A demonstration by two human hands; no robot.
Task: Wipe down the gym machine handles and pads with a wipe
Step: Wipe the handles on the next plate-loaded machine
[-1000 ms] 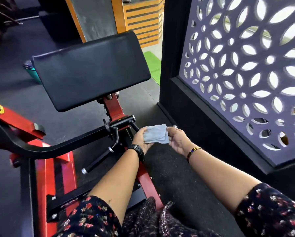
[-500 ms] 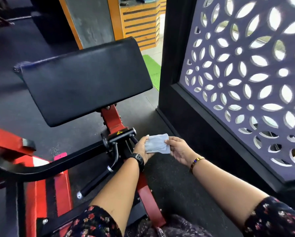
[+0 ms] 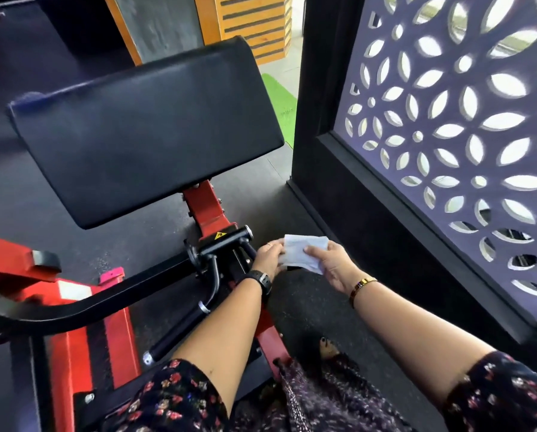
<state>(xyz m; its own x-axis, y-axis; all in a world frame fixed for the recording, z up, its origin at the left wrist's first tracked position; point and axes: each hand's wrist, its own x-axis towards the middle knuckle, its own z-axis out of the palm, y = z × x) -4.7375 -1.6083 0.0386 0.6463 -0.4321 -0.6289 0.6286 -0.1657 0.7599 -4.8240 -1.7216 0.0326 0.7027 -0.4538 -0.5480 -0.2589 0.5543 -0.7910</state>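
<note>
While held below the right corner of the arm pad [image 3: 145, 129], looks thin, limp, light: wipe [image 3: 303, 251], pinched at opposite edges by fingers of left hand [image 3: 268, 258] and right hand [image 3: 334, 265]. Probably grips best folded into one palm.

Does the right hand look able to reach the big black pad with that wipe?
Probably yes. The right hand holds the wipe not far from the near right corner of the pad, with nothing between them. The left hand also holds the wipe and would have to let go or follow.

Dark floor [image 3: 307, 310], backlit lattice screen [image 3: 447, 135] (purple)
</note>
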